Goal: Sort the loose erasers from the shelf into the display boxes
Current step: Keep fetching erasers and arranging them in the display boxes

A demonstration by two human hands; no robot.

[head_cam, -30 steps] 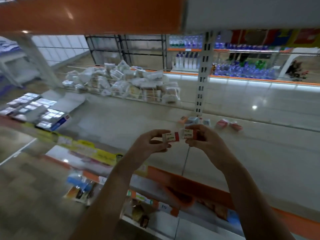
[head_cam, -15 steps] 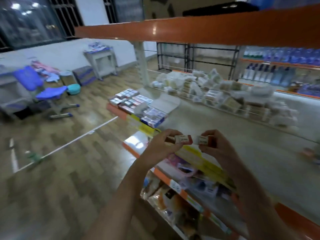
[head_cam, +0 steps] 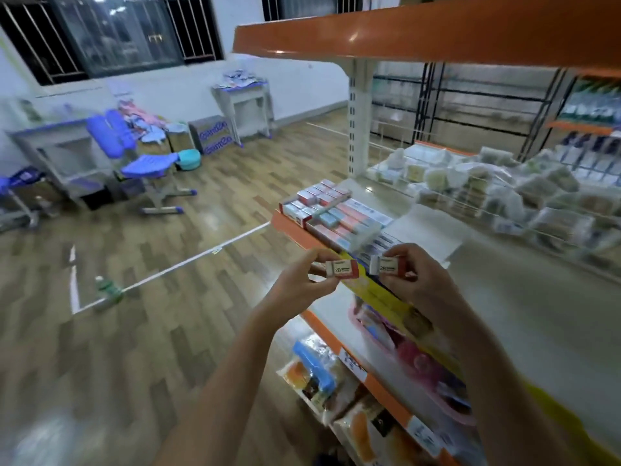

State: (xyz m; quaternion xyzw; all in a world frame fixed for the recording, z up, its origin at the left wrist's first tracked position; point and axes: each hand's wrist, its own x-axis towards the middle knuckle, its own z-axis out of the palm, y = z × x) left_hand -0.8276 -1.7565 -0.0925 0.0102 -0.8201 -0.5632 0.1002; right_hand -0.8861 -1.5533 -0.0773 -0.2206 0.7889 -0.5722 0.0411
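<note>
My left hand [head_cam: 299,284] pinches a small eraser [head_cam: 342,268] with a white and red sleeve, held in the air in front of the shelf edge. My right hand [head_cam: 415,280] pinches a second, similar eraser [head_cam: 386,266] just to its right; the two erasers are a short gap apart. Beyond them, at the left end of the grey shelf [head_cam: 524,297], stand the display boxes [head_cam: 332,213] filled with rows of red-and-white and blue erasers. The hands hover just in front of and below the boxes.
A wire-fenced pile of plastic-wrapped packs [head_cam: 497,183] fills the shelf's back. An orange upper shelf [head_cam: 420,31] hangs overhead. Snack bags and a pink tray [head_cam: 413,361] sit on lower shelves. To the left are wooden floor, a blue chair [head_cam: 148,163] and desks.
The view has swung left from the loose erasers on the shelf toward the shelf's left end; the display boxes have come close. Both hands keep the same hold on their erasers.
</note>
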